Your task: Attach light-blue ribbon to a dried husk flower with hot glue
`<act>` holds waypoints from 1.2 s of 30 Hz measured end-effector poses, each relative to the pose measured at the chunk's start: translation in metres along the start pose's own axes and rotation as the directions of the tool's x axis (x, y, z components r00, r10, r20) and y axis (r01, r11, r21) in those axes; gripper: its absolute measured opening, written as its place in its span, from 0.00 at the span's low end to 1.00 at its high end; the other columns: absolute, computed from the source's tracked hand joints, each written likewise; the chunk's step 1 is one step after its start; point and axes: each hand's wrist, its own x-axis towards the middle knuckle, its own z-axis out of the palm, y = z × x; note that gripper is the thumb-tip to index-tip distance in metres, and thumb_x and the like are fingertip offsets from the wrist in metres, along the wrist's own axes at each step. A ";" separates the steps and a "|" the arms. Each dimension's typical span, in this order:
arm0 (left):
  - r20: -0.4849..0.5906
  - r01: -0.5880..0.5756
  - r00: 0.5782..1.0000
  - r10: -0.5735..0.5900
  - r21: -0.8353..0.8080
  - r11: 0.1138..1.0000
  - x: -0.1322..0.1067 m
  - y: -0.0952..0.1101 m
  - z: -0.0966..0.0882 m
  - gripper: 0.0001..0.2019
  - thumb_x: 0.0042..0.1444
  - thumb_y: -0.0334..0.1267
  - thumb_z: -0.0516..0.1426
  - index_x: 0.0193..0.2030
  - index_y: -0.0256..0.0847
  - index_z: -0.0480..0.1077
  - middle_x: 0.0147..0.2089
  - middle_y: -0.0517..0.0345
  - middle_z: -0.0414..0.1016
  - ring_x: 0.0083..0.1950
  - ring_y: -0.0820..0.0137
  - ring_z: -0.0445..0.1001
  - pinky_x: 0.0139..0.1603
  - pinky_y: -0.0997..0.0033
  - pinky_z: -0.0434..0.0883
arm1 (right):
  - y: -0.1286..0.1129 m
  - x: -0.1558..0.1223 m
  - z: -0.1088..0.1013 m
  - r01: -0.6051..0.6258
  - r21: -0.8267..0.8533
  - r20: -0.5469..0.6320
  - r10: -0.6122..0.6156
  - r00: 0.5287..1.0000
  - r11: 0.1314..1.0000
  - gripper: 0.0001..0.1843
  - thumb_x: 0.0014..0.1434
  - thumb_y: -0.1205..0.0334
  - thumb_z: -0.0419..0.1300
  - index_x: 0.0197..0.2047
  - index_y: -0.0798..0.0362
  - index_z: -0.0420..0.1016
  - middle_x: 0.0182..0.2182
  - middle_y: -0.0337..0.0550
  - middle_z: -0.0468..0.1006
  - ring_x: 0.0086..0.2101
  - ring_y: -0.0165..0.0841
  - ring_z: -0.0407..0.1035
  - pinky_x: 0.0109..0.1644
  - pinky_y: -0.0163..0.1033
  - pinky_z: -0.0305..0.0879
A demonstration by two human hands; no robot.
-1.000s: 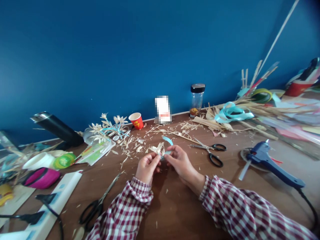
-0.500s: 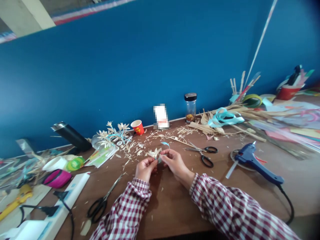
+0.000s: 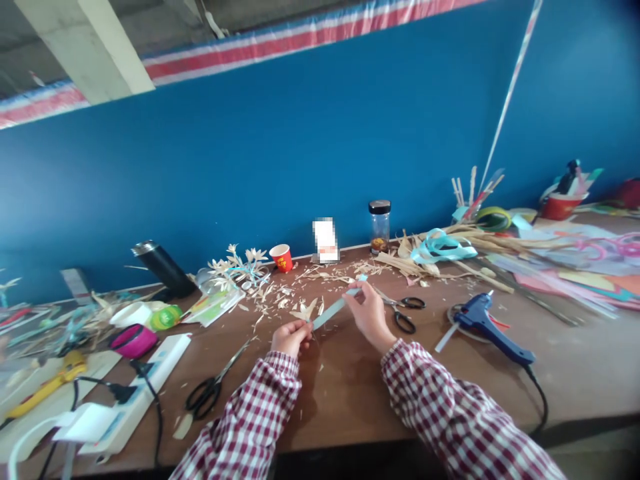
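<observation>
My left hand point(image 3: 291, 338) is closed on the base of a cream-coloured flower point(image 3: 305, 312) whose petals look like dried husk. From that base a pale blue ribbon point(image 3: 330, 312) stretches up and to the right. My right hand point(image 3: 369, 315) pinches the ribbon close to its far end, and a short tip shows above the fingers. Just right of my right hand lies a pair of black-handled scissors point(image 3: 406, 313). Another pair of scissors point(image 3: 207, 393) rests to the left of my left forearm. The flower's stem is hidden by my left fingers.
Husk scraps point(image 3: 280, 293) cover the middle of the table. A blue glue gun point(image 3: 495, 327) lies at the right, its cord running off the front. Finished flowers point(image 3: 240, 267), a red paper cup point(image 3: 281, 258) and a lidded jar point(image 3: 380, 227) stand behind. A power strip point(image 3: 145, 393) lies left.
My right hand has moved right and away from the flower, drawing the ribbon out into a straight length. My left hand still holds the flower. The view has tilted up slightly.
</observation>
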 end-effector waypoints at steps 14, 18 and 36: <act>-0.080 -0.103 0.989 0.123 0.223 0.969 -0.004 0.005 0.004 0.04 0.39 0.33 0.65 0.20 0.39 0.74 0.17 0.54 0.72 0.23 0.66 0.73 0.20 0.71 0.66 | 0.007 0.009 -0.023 0.280 -0.451 -0.118 -0.367 0.923 0.848 0.15 0.59 0.63 0.49 0.47 0.54 0.71 0.45 0.52 0.71 0.46 0.41 0.63 0.50 0.44 0.58; -0.092 -0.102 0.987 0.129 0.258 0.961 -0.001 0.001 0.006 0.03 0.39 0.33 0.65 0.21 0.39 0.74 0.16 0.55 0.72 0.23 0.65 0.73 0.21 0.70 0.66 | -0.005 -0.006 -0.007 0.669 -0.278 0.429 -0.534 0.729 0.690 0.14 0.61 0.66 0.48 0.42 0.53 0.74 0.40 0.46 0.76 0.42 0.35 0.66 0.50 0.38 0.58; -0.101 -0.160 0.971 0.219 0.411 0.898 0.006 -0.003 0.008 0.09 0.38 0.31 0.63 0.31 0.40 0.74 0.20 0.58 0.74 0.31 0.61 0.76 0.33 0.68 0.67 | -0.017 -0.035 0.000 0.706 -0.462 0.660 -0.324 0.678 0.537 0.14 0.61 0.61 0.49 0.37 0.52 0.76 0.37 0.47 0.79 0.41 0.39 0.70 0.45 0.41 0.54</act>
